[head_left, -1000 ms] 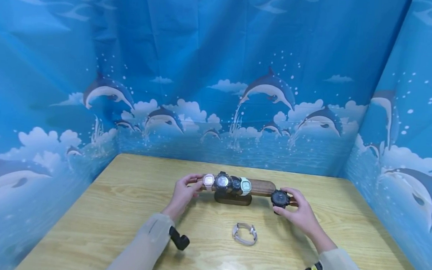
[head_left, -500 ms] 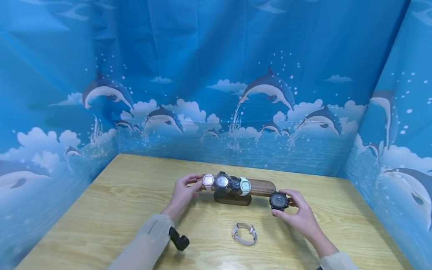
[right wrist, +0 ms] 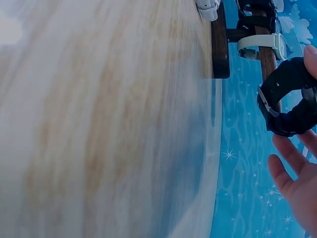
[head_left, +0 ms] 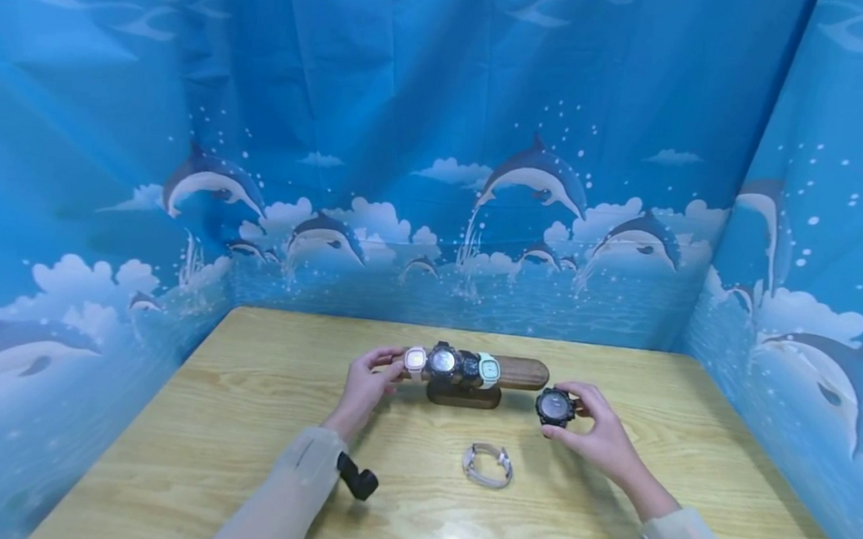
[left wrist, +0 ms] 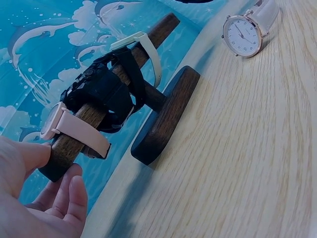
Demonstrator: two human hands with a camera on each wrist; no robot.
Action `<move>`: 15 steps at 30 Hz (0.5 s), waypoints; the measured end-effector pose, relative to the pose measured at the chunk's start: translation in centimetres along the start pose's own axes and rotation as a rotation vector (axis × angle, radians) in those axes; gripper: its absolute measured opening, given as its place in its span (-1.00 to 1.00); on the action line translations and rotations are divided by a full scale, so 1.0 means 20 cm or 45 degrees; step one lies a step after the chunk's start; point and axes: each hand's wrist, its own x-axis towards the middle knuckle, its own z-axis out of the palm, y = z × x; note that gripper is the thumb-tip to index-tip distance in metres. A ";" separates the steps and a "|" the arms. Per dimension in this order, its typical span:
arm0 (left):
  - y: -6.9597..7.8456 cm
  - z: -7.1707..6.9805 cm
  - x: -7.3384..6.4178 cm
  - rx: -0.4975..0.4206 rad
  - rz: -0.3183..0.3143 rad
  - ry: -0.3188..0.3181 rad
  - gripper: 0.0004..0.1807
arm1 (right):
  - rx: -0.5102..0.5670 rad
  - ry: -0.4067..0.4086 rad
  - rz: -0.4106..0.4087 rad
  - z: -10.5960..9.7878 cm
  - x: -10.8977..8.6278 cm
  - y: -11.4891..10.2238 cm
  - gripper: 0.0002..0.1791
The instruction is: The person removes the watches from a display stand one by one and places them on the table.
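Note:
A dark wooden watch stand (head_left: 522, 373) carries several watches on its bar: a pink watch (left wrist: 81, 130) at the left end, two black ones (head_left: 443, 360) beside it, then a mint-green watch (head_left: 489, 370). My left hand (head_left: 366, 386) grips the bar's left end, thumb and fingers on either side of the wood in the left wrist view. Off the bar's right end, my right hand (head_left: 601, 427) holds a large black watch (head_left: 555, 407) by its edges, dial facing me. Its strap forms a closed loop in the right wrist view.
A pale-strapped watch with a white dial (left wrist: 242, 35) lies on the wooden table (head_left: 400, 501) in front of the stand. Blue dolphin-print curtains (head_left: 378, 174) hang behind the table and along its sides.
My right hand has drawn the black watch slightly down and left, away from the bar's end, and its dial has turned up more toward me. My left hand stays on the bar.

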 end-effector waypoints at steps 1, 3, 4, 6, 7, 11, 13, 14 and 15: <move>0.00 0.00 0.00 0.000 0.000 -0.001 -0.73 | -0.001 -0.006 -0.001 0.00 0.00 0.00 -0.30; 0.00 0.00 0.01 0.001 0.007 -0.005 -0.73 | -0.003 -0.018 0.000 0.00 -0.01 0.00 -0.29; 0.00 0.00 0.01 0.003 0.008 -0.008 -0.73 | -0.005 -0.024 0.000 0.00 -0.01 0.00 -0.29; 0.00 0.00 0.01 0.009 0.008 -0.011 -0.73 | -0.006 -0.029 -0.005 -0.01 -0.02 -0.01 -0.29; 0.00 -0.01 0.01 0.013 0.009 -0.014 -0.72 | -0.006 -0.032 -0.007 -0.01 -0.02 -0.01 -0.28; 0.00 -0.01 0.01 0.027 0.025 -0.017 -0.72 | -0.001 -0.035 -0.024 -0.01 -0.03 -0.02 -0.28; 0.00 -0.01 0.01 0.022 0.040 -0.016 -0.73 | -0.002 -0.038 -0.029 -0.01 -0.03 -0.02 -0.28; 0.00 -0.01 0.01 0.019 0.052 -0.015 -0.73 | -0.002 -0.039 -0.031 -0.01 -0.04 -0.03 -0.27; 0.00 -0.01 0.01 0.017 0.063 -0.015 -0.73 | -0.006 -0.042 -0.030 -0.01 -0.04 -0.03 -0.27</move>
